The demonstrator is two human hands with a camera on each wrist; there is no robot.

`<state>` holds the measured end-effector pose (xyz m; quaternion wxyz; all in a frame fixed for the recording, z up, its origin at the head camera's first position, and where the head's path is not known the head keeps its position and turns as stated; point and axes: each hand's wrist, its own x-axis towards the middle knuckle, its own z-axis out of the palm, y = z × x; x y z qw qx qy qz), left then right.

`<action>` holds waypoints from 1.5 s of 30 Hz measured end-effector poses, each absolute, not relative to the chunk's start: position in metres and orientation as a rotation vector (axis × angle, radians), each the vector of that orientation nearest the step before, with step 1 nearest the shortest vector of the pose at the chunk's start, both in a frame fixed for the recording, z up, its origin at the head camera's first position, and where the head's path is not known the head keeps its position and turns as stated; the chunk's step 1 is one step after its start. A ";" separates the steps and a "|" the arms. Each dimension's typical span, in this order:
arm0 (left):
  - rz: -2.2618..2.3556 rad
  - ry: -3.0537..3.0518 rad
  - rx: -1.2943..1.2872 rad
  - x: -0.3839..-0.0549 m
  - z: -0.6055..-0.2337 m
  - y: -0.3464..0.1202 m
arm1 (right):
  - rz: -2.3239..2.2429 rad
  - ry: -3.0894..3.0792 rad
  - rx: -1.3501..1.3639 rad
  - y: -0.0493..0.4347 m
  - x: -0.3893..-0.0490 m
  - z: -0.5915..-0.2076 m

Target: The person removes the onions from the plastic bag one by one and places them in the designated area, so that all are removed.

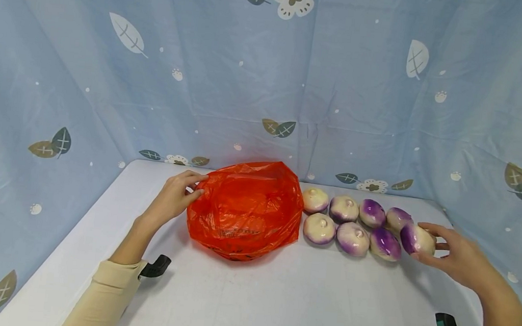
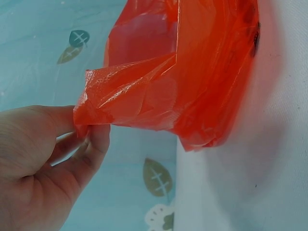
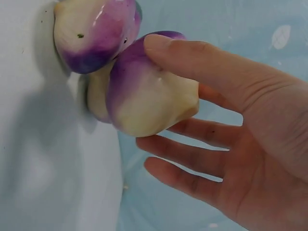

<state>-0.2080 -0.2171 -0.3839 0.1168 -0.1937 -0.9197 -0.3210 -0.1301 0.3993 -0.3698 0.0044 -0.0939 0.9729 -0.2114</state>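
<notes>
A red plastic bag (image 1: 244, 208) stands on the table with its mouth spread toward the head camera. My left hand (image 1: 171, 199) pinches the bag's left rim between thumb and fingers; the left wrist view shows the gathered red film (image 2: 130, 96) at the fingertips. At the right, my right hand (image 1: 462, 258) holds a purple-and-white turnip (image 1: 416, 239) with the thumb on one side and fingers on the other. In the right wrist view this turnip (image 3: 149, 96) overlaps other turnips behind it; whether they touch is unclear.
Several more turnips (image 1: 352, 239) lie in two rows between the bag and my right hand. The white table (image 1: 305, 299) extends in front of them. A blue curtain (image 1: 267, 81) with leaf and flower prints hangs behind and along the sides.
</notes>
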 end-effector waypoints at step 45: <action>-0.907 -2.652 -0.580 -0.210 -0.383 -0.224 | -0.704 2.872 -0.235 0.414 -0.134 -0.397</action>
